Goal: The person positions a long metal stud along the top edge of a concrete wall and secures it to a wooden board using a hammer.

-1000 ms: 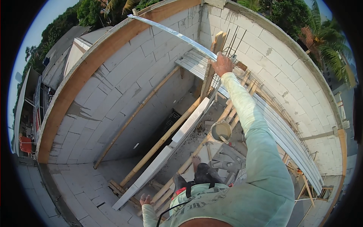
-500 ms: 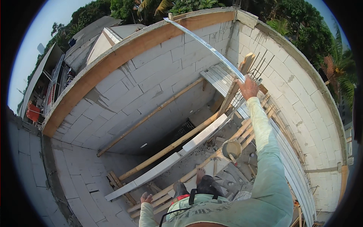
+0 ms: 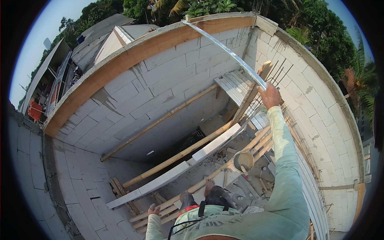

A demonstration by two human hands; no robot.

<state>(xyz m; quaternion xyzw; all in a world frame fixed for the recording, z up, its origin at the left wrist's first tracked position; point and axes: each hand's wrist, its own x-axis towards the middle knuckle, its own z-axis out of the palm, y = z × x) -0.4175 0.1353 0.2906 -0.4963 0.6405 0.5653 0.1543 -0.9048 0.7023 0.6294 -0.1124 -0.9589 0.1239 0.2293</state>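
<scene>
Gripping the near end of a metal strip (image 3: 231,52), the right hand (image 3: 271,96) is at 2 o'clock in the view; the strip runs from it toward 10 o'clock, its far end at the wall's (image 3: 172,66) top edge. The left hand (image 3: 153,209), at 7 o'clock, is loosely open near the poles (image 3: 199,185). A bucket (image 3: 243,161) sits at 4 o'clock.
</scene>
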